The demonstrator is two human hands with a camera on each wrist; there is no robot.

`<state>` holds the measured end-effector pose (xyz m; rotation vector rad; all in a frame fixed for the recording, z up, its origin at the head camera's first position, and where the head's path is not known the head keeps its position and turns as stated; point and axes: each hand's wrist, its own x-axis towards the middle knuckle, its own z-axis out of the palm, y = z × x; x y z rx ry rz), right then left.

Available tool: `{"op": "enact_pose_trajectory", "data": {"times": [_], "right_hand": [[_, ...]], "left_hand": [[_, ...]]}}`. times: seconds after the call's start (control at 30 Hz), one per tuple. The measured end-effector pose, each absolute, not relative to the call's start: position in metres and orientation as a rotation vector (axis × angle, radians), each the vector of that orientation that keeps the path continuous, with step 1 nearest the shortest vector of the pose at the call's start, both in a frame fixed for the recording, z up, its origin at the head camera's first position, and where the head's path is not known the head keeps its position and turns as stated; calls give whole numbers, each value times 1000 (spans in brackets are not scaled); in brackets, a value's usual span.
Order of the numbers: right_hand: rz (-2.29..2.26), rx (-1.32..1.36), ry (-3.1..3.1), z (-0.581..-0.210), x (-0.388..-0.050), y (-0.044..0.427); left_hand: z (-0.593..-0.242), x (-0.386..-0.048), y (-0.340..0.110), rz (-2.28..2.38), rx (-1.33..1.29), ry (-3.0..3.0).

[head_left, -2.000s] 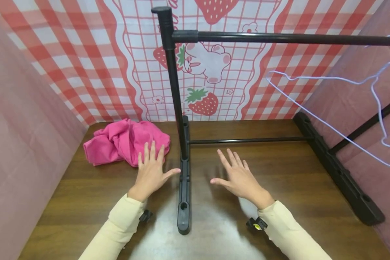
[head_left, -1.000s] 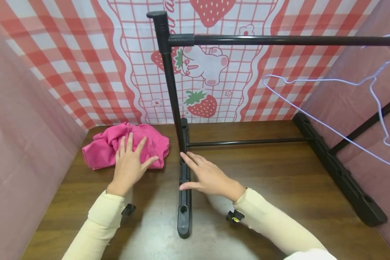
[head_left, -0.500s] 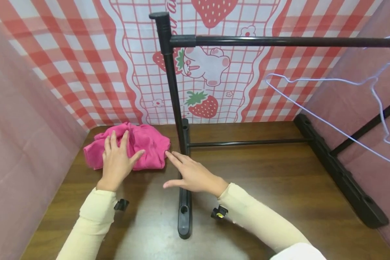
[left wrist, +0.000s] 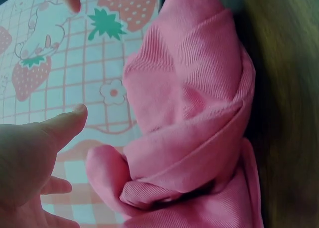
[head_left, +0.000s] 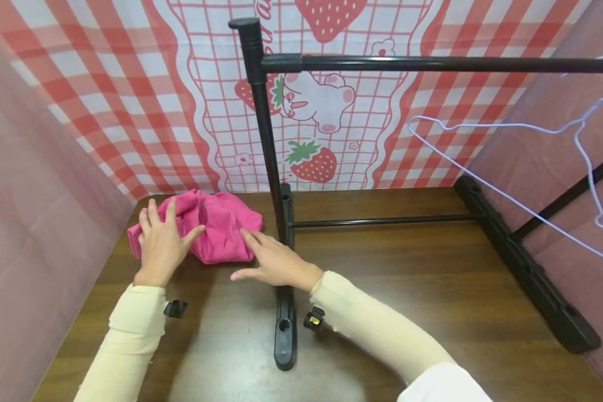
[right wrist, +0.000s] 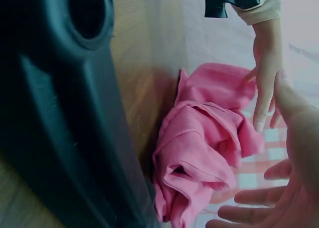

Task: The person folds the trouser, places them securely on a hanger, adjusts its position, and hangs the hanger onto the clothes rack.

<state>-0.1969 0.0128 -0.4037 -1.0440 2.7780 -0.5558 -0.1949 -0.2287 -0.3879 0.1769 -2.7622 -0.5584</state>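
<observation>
A crumpled pink cloth [head_left: 223, 229] with ribbed fabric and seams lies on the table at the back left. My left hand [head_left: 162, 243] hovers over its left part, fingers spread; in the left wrist view the thumb stands apart from the cloth [left wrist: 199, 78]. Near the cloth's right edge, my right hand [head_left: 276, 262] reaches across the foot of a black rack, its fingers extended and thumb apart. The right wrist view shows both hands beside the cloth [right wrist: 194, 143], with a gap between the right fingers [right wrist: 259, 195] and the fabric. Neither hand grips anything.
The black rack's post [head_left: 266, 134] rises from its left foot [head_left: 285, 346], with a top rail [head_left: 407, 64] running right. A pale purple hanger [head_left: 502, 124] hangs at the right. Behind stands a checked strawberry-print cloth [head_left: 130, 100]; a pink curtain [head_left: 20, 195] closes the left side.
Both hands have moved left. The left hand has passed over the pink cloth to its left part, and the right hand has crossed the rack's foot to the cloth's right edge.
</observation>
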Motion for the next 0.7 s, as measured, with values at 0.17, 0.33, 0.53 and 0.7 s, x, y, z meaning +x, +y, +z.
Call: {"op": "enact_pose_trajectory", "data": {"times": [0.17,0.33,0.53,0.7], "right_hand": [[-528,-960,2837,-410,-207,-3],[-537,-870,2856,-415,-214,-13],[-530,-704,2897,-417,-221,-24],[-568,-601,2870,-422,-226,-30]], "left_hand": [[-390,-201,-236,-571,188,-2759],[-394,-208,-243,-553,184,-2782],[-395,-218,-250,-561,176,-2847],[-398,-227,-255,-591,123,-2887]]}}
